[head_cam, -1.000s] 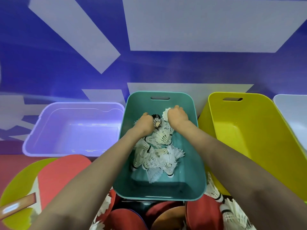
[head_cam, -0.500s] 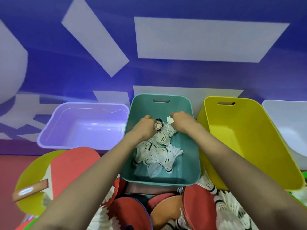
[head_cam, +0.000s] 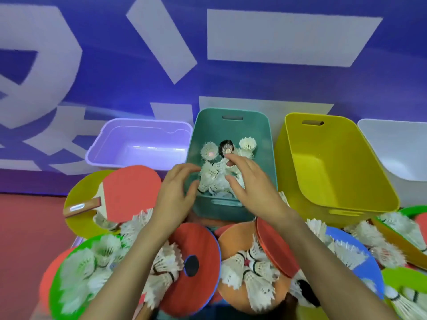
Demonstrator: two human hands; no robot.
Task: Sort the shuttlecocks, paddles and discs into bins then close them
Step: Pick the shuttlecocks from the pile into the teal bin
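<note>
No longer clutched, the shuttlecocks (head_cam: 209,151) are left lying in the teal bin (head_cam: 263,135) at the centre of the frame. The left hand (head_cam: 178,190) and right hand (head_cam: 249,183) are drawn back over its near rim, fingers spread, nothing held. One batch is judged sorted. Loose shuttlecocks (head_cam: 254,269), paddles (head_cam: 131,192) and discs (head_cam: 196,262) remain piled along the bottom.

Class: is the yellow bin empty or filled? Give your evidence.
Empty: the yellow bin shows only bare floor and walls inside, while shuttlecocks sit in the teal bin beside it.
</note>
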